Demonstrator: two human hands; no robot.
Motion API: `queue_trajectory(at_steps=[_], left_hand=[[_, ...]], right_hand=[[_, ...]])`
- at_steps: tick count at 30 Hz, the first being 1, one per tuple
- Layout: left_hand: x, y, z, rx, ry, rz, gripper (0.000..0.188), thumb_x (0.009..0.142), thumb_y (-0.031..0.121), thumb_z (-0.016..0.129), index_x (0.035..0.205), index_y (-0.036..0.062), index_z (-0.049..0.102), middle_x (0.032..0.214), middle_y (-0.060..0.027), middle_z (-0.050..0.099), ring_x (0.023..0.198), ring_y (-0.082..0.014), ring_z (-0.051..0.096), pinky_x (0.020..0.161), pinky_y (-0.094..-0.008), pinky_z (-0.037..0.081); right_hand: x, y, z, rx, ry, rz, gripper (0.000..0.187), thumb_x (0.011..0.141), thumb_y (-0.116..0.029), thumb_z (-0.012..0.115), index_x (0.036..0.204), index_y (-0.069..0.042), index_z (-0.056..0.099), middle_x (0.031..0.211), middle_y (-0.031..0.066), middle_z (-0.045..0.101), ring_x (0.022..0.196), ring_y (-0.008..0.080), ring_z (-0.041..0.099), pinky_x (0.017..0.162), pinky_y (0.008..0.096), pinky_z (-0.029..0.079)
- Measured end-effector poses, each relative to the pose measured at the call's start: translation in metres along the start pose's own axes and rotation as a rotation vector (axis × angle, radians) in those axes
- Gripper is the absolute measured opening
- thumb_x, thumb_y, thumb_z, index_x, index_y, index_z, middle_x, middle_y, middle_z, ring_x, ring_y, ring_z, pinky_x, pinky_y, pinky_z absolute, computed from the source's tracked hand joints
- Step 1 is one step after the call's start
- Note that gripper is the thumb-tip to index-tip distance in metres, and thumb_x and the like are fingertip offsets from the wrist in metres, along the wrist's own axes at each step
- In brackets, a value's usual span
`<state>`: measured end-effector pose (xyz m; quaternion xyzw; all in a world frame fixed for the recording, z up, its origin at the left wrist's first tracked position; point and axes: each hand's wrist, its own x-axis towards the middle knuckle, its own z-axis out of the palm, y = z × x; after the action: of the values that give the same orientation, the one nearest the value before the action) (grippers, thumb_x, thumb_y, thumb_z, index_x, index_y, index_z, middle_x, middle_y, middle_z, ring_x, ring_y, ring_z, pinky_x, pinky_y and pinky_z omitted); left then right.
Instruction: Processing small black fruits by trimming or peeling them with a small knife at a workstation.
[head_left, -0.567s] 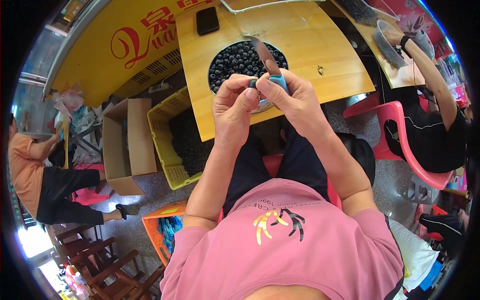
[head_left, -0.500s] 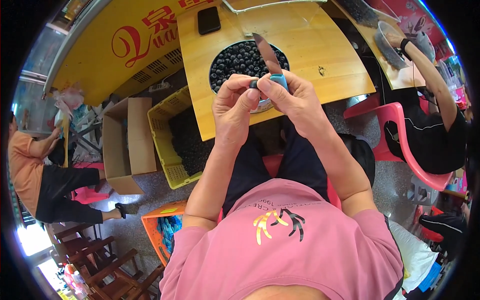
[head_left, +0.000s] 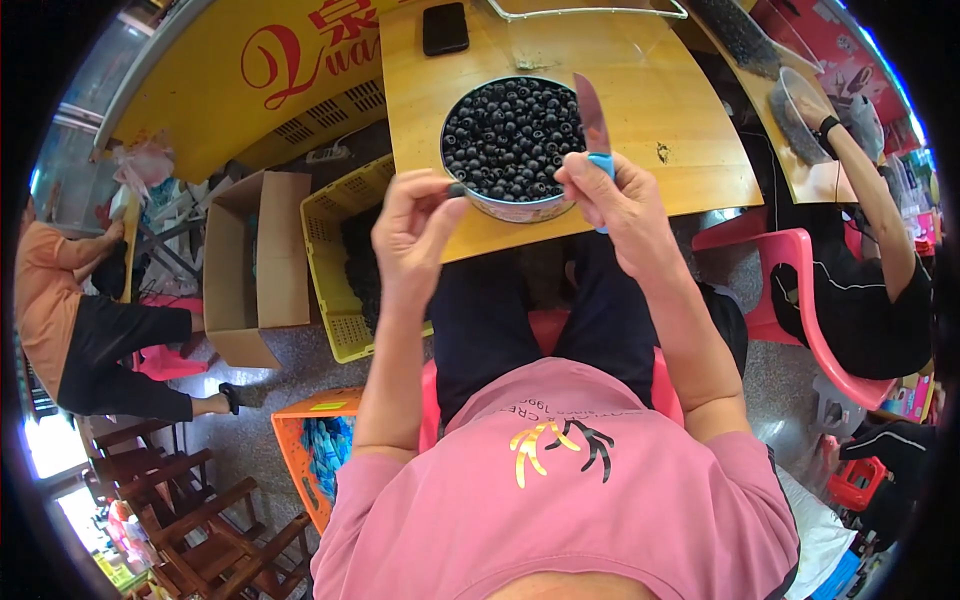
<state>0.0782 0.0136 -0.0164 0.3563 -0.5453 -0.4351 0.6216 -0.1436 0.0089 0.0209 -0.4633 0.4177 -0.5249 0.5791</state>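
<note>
My right hand (head_left: 628, 205) is wrapped round the blue handle of a knife (head_left: 591, 118), its blade pointing up and away from me. Between the thumb and forefinger of my left hand (head_left: 412, 225) is a small dark ball (head_left: 457, 190), pinched just left of a round tin (head_left: 520, 211). Dark, shiny little balls (head_left: 505, 130), several showing a pale ring or spot, fill the tin close to its rim. It stands near the front edge of a wooden table (head_left: 690, 130), and my right fingers overlap its right side.
A black phone (head_left: 445, 28) lies at the back left of the table. Below left stand a yellow crate (head_left: 325, 235) with dark contents, a cardboard box (head_left: 283, 245) and an orange crate (head_left: 290, 440). Another person's arm (head_left: 870, 170) reaches into a plastic tub (head_left: 790, 120) at right; someone sits far left.
My hands have come apart: the left moved left with the dark ball, the right moved right with the knife. The view has shifted slightly, and the tin shows more fully.
</note>
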Motion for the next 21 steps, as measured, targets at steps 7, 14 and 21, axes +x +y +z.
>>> queue_trajectory(at_steps=[7,14,21], left_hand=[[-0.003,-0.005,-0.068,0.89,0.072,0.028,0.021,0.086,0.006,0.066,0.106,0.002,0.061,0.104,-0.0076,0.056,0.092,-0.0154,0.055,0.079,-0.0262,0.046],[0.051,-0.014,0.018,0.646,-0.284,0.188,0.017,0.082,0.009,0.068,0.097,0.0,0.065,0.091,-0.0118,0.061,0.089,-0.0267,0.06,0.078,-0.0353,0.048],[0.074,-0.037,0.068,1.075,-0.435,0.427,0.023,0.08,0.023,0.072,0.096,0.0065,0.069,0.093,-0.0095,0.062,0.09,-0.0302,0.057,0.08,-0.0401,0.044]], right_hand=[[0.003,0.007,-0.028,-0.016,0.064,0.032,0.022,0.097,-0.022,0.059,0.092,-0.001,0.065,0.075,-0.0008,0.057,0.054,0.0019,0.04,0.049,0.0187,0.03],[-0.006,0.008,-0.03,-0.044,0.072,0.023,0.021,0.095,-0.021,0.062,0.093,-0.001,0.066,0.075,-0.0001,0.058,0.054,0.0019,0.041,0.049,0.0184,0.031],[-0.016,0.011,-0.048,-0.041,0.118,0.049,0.022,0.095,-0.022,0.062,0.095,0.0,0.065,0.075,0.0007,0.058,0.054,0.0022,0.042,0.049,0.0185,0.032]])
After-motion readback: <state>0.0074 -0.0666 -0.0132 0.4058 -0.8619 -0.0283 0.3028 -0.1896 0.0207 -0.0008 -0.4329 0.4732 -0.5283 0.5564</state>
